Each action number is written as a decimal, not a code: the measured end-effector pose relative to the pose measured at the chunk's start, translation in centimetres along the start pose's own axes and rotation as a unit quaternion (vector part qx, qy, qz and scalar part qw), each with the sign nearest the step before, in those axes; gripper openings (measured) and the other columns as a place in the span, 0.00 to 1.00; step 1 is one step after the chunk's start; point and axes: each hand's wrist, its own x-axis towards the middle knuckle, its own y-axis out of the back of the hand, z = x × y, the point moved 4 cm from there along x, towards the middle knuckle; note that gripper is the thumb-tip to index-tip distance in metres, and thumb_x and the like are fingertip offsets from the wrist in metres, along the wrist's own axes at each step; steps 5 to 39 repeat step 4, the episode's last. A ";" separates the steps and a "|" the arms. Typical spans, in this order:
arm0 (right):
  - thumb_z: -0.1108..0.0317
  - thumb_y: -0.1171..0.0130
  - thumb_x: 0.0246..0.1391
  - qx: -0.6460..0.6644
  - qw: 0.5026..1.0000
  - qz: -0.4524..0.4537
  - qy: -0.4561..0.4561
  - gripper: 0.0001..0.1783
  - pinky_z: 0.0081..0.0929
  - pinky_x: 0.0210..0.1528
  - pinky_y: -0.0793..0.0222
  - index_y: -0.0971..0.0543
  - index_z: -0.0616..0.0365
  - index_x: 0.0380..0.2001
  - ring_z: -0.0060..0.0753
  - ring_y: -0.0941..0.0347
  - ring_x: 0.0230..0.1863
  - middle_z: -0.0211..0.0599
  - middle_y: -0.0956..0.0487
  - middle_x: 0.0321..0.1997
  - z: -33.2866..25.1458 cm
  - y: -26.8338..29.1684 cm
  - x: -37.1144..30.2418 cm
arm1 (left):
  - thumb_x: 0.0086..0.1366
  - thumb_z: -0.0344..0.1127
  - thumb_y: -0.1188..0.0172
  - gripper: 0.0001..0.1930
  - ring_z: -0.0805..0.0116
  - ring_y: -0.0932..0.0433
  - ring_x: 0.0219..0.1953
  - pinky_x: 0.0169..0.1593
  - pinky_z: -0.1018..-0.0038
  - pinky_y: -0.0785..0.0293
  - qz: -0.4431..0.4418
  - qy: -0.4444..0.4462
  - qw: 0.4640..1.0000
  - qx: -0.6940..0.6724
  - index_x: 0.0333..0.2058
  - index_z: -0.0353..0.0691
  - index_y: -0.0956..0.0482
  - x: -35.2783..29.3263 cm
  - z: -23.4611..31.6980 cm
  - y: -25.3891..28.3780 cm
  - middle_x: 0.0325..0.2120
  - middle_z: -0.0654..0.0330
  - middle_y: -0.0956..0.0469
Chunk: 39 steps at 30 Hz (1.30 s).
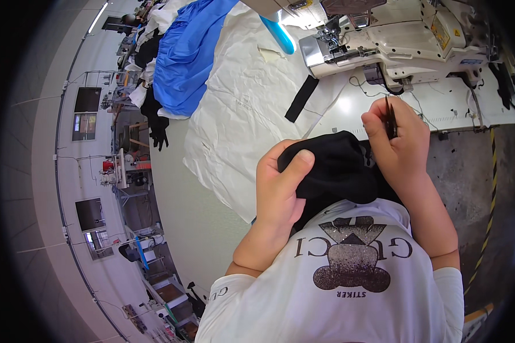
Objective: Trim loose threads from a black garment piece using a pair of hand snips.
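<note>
My left hand (277, 186) is closed on a piece of black fabric (337, 166), its thumb pressed on top. The fabric lies bunched in front of my shirt, and its lower part runs out of sight against my body. In my right hand (403, 143) is a pair of small dark thread snips (390, 121), points upward, held above and to the right of the fabric. The fingers hide most of the handles. A black strip (302, 98) rests on the table just beyond the fabric.
An overlock-type sewing machine (395, 48) stands at the far right, with loose threads near its base. Crumpled white sheeting (234, 114) covers the table's middle. Blue cloth (183, 57) and dark garments pile up at the far left. The table's front edge runs beside my right forearm.
</note>
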 end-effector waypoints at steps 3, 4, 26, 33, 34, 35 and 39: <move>0.71 0.42 0.51 0.072 0.994 -0.050 -0.059 0.05 0.23 0.21 0.39 0.28 0.59 0.28 0.27 0.35 0.18 0.33 0.30 0.21 -0.1 -0.1 -0.4 | 0.58 0.32 0.39 0.13 0.71 0.23 0.33 0.41 0.75 0.26 -0.015 0.032 0.997 -0.065 0.38 0.31 0.27 0.0 -0.1 -0.2 0.32 0.55 0.22; 0.70 0.42 0.51 0.125 0.984 -0.081 -0.094 0.06 0.22 0.22 0.38 0.27 0.59 0.30 0.28 0.34 0.19 0.33 0.29 0.22 0.1 -0.2 -0.8 | 0.58 0.34 0.38 0.15 0.69 0.22 0.34 0.42 0.74 0.25 -0.014 0.040 0.995 -0.089 0.40 0.31 0.28 -0.1 -0.2 -0.4 0.34 0.55 0.22; 0.70 0.42 0.51 0.125 0.984 -0.081 -0.094 0.06 0.22 0.22 0.38 0.27 0.59 0.30 0.28 0.34 0.19 0.33 0.29 0.22 0.1 -0.2 -0.8 | 0.58 0.34 0.38 0.15 0.69 0.22 0.34 0.42 0.74 0.25 -0.014 0.040 0.995 -0.089 0.40 0.31 0.28 -0.1 -0.2 -0.4 0.34 0.55 0.22; 0.70 0.42 0.51 0.125 0.984 -0.081 -0.094 0.06 0.22 0.22 0.38 0.27 0.59 0.30 0.28 0.34 0.19 0.33 0.29 0.22 0.1 -0.2 -0.8 | 0.58 0.34 0.38 0.15 0.69 0.22 0.34 0.42 0.74 0.25 -0.014 0.040 0.995 -0.089 0.40 0.31 0.28 -0.1 -0.2 -0.4 0.34 0.55 0.22; 0.70 0.42 0.51 0.125 0.984 -0.081 -0.094 0.06 0.22 0.22 0.38 0.27 0.59 0.30 0.28 0.34 0.19 0.33 0.29 0.22 0.1 -0.2 -0.8 | 0.58 0.34 0.38 0.15 0.69 0.22 0.34 0.42 0.74 0.25 -0.014 0.040 0.995 -0.089 0.40 0.31 0.28 -0.1 -0.2 -0.4 0.34 0.55 0.22; 0.70 0.42 0.51 0.125 0.984 -0.081 -0.094 0.06 0.22 0.22 0.38 0.27 0.59 0.30 0.28 0.34 0.19 0.33 0.29 0.22 0.1 -0.2 -0.8 | 0.58 0.34 0.38 0.15 0.69 0.22 0.34 0.42 0.74 0.25 -0.014 0.040 0.995 -0.089 0.40 0.31 0.28 -0.1 -0.2 -0.4 0.34 0.55 0.22; 0.70 0.42 0.51 0.125 0.984 -0.081 -0.094 0.06 0.22 0.22 0.38 0.27 0.59 0.30 0.28 0.34 0.19 0.33 0.29 0.22 0.1 -0.2 -0.8 | 0.58 0.34 0.38 0.15 0.69 0.22 0.34 0.42 0.74 0.25 -0.014 0.040 0.995 -0.089 0.40 0.31 0.28 -0.1 -0.2 -0.4 0.34 0.55 0.22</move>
